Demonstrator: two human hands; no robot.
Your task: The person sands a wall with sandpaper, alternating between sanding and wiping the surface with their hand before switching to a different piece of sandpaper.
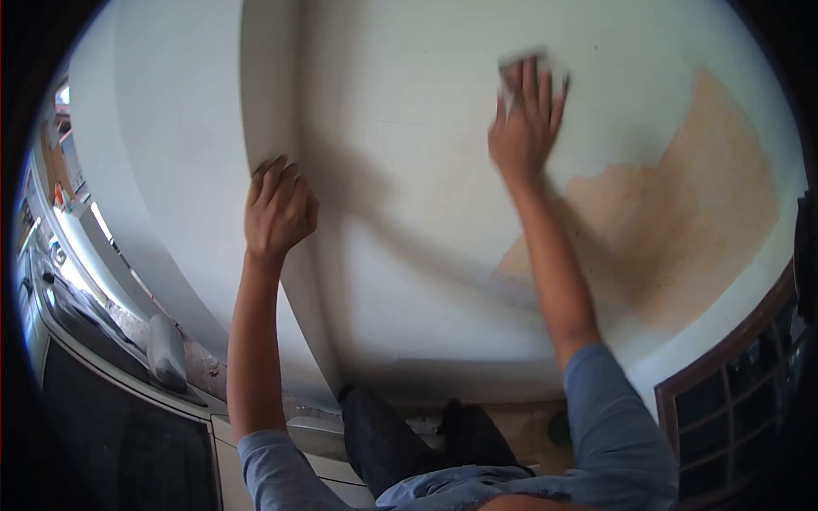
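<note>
Steadily, I'd say: the right hand [524, 140] holds a thin, blurred pad [511, 75] against the pale wall [426, 85] under splayed fingers, so even pressure suits; the left hand [279, 209] braces at the pillar edge [244, 94], though whether it clamps I cannot tell.

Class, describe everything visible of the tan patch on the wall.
The patch is flat-looking, irregular and peach-tan with darker smudges, ragged against the pale wall. It may be bare plaster where paint came away. It narrows to a point at its top. The right forearm crosses before its left part; contact cannot be judged. The right hand is beyond its edge.
</note>
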